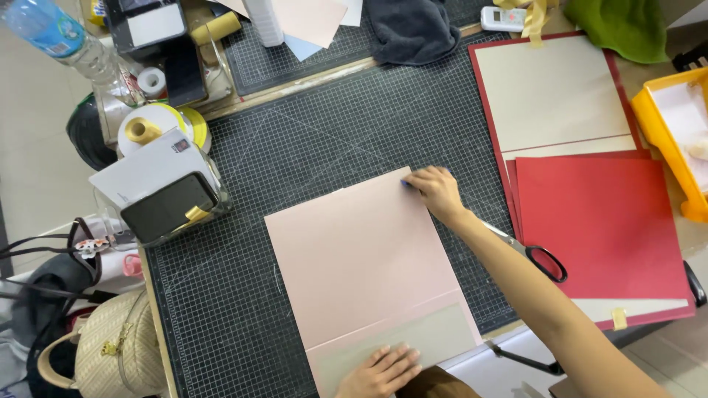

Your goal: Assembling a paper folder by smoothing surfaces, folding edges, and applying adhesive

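Note:
A pale pink sheet of card (361, 254) lies on the dark gridded cutting mat (317, 140); a grey board strip (398, 343) shows along its near edge. My left hand (380, 372) rests flat on that grey strip with fingers spread. My right hand (436, 191) is at the sheet's far right corner, fingers closed around a small blue object (405, 182) that is mostly hidden.
Red folders (601, 228) and a cream board (549, 92) lie to the right, with black-handled scissors (538, 258) beside my right forearm. A yellow tray (675, 136) sits far right. Ribbon spools (155, 129), a phone (168, 206), a bottle (59, 37) and bags (110, 346) crowd the left.

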